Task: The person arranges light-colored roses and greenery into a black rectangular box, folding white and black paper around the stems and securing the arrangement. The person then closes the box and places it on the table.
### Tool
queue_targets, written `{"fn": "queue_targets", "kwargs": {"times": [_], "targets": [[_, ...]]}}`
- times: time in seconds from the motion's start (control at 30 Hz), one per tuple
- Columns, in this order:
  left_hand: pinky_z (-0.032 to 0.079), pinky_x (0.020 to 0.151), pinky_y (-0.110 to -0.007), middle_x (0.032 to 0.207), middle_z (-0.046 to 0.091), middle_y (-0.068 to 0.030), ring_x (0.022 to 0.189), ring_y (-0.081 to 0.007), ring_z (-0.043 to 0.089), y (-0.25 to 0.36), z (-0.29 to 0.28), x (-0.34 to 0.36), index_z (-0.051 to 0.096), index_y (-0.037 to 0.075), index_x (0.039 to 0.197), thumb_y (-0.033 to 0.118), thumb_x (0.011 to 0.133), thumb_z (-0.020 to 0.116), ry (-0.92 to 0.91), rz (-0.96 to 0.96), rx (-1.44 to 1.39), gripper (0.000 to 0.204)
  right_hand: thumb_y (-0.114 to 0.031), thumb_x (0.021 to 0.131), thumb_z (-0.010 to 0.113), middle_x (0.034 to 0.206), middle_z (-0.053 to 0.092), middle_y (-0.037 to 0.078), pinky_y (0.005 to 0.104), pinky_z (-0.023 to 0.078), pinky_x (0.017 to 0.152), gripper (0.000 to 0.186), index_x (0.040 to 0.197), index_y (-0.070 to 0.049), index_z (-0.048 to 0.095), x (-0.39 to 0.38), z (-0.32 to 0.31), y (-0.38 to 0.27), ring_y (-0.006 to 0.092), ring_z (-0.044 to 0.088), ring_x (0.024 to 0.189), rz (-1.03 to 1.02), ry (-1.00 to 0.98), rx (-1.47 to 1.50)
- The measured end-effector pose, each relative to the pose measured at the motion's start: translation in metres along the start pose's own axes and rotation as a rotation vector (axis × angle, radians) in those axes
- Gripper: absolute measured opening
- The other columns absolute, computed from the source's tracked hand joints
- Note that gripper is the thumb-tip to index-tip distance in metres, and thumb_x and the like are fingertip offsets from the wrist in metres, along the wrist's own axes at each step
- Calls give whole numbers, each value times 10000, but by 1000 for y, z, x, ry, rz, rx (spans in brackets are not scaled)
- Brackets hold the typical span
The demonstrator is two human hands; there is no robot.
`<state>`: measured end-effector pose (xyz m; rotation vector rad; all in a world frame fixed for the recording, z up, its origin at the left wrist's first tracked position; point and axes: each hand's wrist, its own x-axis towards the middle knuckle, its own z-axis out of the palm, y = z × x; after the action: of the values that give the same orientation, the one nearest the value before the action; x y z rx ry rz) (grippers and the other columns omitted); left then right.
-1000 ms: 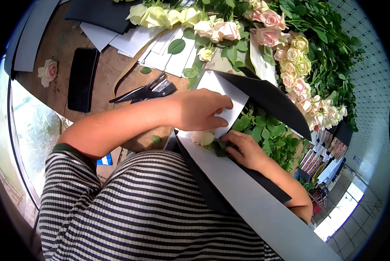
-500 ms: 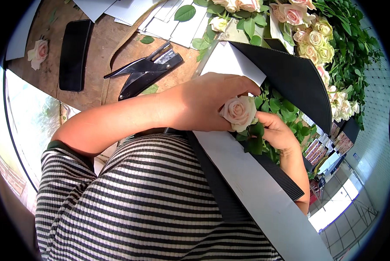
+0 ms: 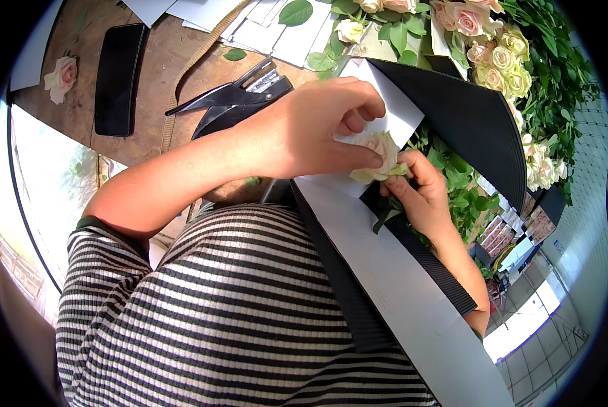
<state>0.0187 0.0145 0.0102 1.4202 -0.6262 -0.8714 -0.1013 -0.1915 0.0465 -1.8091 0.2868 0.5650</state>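
A pale pink rose point(image 3: 381, 154) is tilted in front of me, its bloom toward the left. My right hand point(image 3: 422, 193) pinches it just below the bloom, at the green sepals. My left hand point(image 3: 317, 129) is at the bloom's left side, thumb lying against the petals. The left fingers are half curled and stand apart from the thumb, with nothing between them. A dark green leaf point(image 3: 387, 216) hangs below the right hand. Beneath both hands lie a long white board point(image 3: 412, 298) and black corrugated sheets point(image 3: 453, 122). The rose's stem is mostly hidden.
On the wooden table point(image 3: 175, 57) lie a black phone point(image 3: 119, 80), a black stapler-like tool point(image 3: 232, 102), a tan strap point(image 3: 205, 47), white paper sheets point(image 3: 287, 44) and a loose rose head point(image 3: 62, 79). Bunches of roses point(image 3: 500, 64) with dense foliage stand at the far right.
My left hand has loosened from around the rose and lifted slightly, thumb on the petals. The right hand has moved up to the bloom's base, and the rose has tipped sideways.
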Motion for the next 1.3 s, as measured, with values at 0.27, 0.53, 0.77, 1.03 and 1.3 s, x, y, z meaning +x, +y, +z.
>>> {"fn": "queue_targets", "kwargs": {"times": [0.27,0.53,0.77,1.03,1.3], "targets": [[461,692,-325,846,592,-106,782,-237,570,-7,2,6,609,8,935,131,872,603,-74,186,191,138,-109,840,614,726,627,104,335,470,589,121,936,-36,601,12,17,16,290,605,638,-79,-247,-257],[466,802,-385,873,619,-79,915,-288,552,3,11,-3,595,56,934,231,690,750,-422,105,496,338,-152,814,615,792,617,129,414,487,628,183,987,-96,610,4,14,11,351,598,721,-91,-323,-593],[466,822,-341,856,597,-55,881,-251,540,-3,16,-1,653,67,899,179,710,707,-449,249,608,226,-195,871,584,920,639,144,353,501,754,298,1106,-10,588,16,-74,-141,296,635,855,-497,-474,-649],[490,795,-365,842,605,-73,900,-278,554,-8,18,-3,657,65,788,173,669,703,-425,258,602,167,-158,923,530,1248,545,140,377,415,963,360,1260,-36,499,167,-283,-117,302,503,1169,-746,925,-1405],[494,761,-382,787,602,-84,861,-291,560,-10,16,-6,653,57,748,169,649,703,-394,281,563,158,-125,850,608,890,547,91,347,452,772,210,1052,-71,601,171,-294,-123,263,550,877,-409,626,-1362]]}}
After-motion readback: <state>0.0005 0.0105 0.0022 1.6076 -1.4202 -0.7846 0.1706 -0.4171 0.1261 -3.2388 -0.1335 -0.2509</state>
